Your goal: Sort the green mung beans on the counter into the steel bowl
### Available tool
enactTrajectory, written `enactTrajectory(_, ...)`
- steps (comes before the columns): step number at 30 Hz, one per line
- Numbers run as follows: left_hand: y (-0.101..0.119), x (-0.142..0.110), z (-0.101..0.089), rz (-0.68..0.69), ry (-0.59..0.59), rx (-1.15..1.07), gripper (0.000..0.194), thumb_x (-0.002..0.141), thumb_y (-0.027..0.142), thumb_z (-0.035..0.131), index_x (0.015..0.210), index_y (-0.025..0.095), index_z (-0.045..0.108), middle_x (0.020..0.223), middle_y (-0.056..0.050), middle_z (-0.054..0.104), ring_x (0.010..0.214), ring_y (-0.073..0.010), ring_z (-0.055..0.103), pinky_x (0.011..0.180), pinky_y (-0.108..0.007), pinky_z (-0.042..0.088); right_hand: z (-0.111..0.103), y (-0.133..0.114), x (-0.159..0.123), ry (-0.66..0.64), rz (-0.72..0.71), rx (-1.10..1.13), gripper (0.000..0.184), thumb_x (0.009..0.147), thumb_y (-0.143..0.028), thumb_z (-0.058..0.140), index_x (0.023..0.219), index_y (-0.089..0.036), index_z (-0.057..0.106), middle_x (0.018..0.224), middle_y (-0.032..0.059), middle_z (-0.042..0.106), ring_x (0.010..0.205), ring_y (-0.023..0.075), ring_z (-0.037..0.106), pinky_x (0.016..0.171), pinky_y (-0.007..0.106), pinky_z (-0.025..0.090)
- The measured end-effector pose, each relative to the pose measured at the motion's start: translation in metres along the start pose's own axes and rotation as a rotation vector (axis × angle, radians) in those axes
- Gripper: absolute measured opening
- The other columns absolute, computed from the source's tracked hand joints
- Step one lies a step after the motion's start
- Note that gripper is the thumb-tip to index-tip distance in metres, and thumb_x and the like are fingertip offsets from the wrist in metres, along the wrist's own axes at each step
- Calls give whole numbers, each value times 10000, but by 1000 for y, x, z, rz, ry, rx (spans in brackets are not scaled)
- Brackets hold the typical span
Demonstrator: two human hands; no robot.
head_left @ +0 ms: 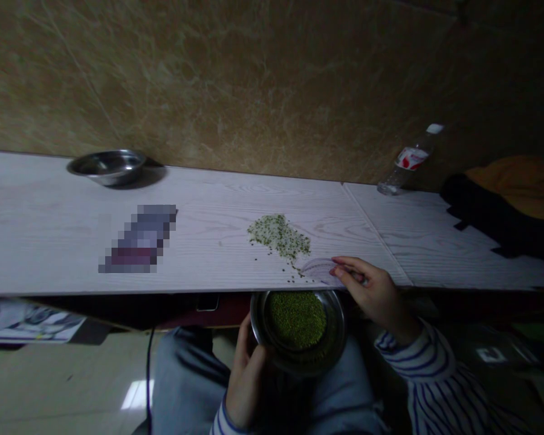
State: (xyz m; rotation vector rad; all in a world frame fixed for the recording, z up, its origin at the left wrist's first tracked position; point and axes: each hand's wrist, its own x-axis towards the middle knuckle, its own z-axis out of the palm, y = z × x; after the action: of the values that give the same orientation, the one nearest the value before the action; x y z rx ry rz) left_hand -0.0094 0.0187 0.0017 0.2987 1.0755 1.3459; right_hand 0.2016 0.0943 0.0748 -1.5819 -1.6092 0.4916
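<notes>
My left hand (247,368) grips the rim of a steel bowl (335,344) full of green mung beans (298,319), held on my lap just under the table's front edge. My right hand (374,293) rests at the table edge, fingers closed on a thin pale card or sheet (320,270) lying flat on the wood. Just beyond that sheet a small pile of mixed green and pale beans (278,234) lies on the white wood-grain table (208,260), with loose beans trailing toward the edge.
An empty steel bowl (107,165) stands at the back left by the wall. A blurred flat object (139,239) lies left of centre. A plastic bottle (408,160) leans at the back right, beside dark and orange cloth (508,202).
</notes>
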Motion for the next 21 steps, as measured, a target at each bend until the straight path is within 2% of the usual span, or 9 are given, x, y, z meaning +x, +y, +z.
enactTrajectory(8,1,-2,2,2,1,-24,492,665,236,701,1153,223,642,1155,-52,685,1212,-274,537,1078,-414,340,5,-4,1,-26,-25,14,272,827,-307,605,1025,-162,723,924,97,761,840,214,712,782,345,578)
enactTrajectory(15,2,-2,1,-7,7,9,496,666,248,692,1159,231,641,1170,-58,681,1198,-281,546,1050,-412,372,11,-10,3,-72,-54,5,257,826,-294,610,1020,-174,729,927,85,760,843,213,712,784,341,583)
enactTrajectory(21,2,-1,3,-21,-8,-13,543,641,220,704,1177,225,623,1212,-65,668,1217,-284,533,1056,-406,363,15,-18,2,-127,-60,24,259,832,-282,600,1037,-179,721,935,75,759,859,205,710,820,345,574)
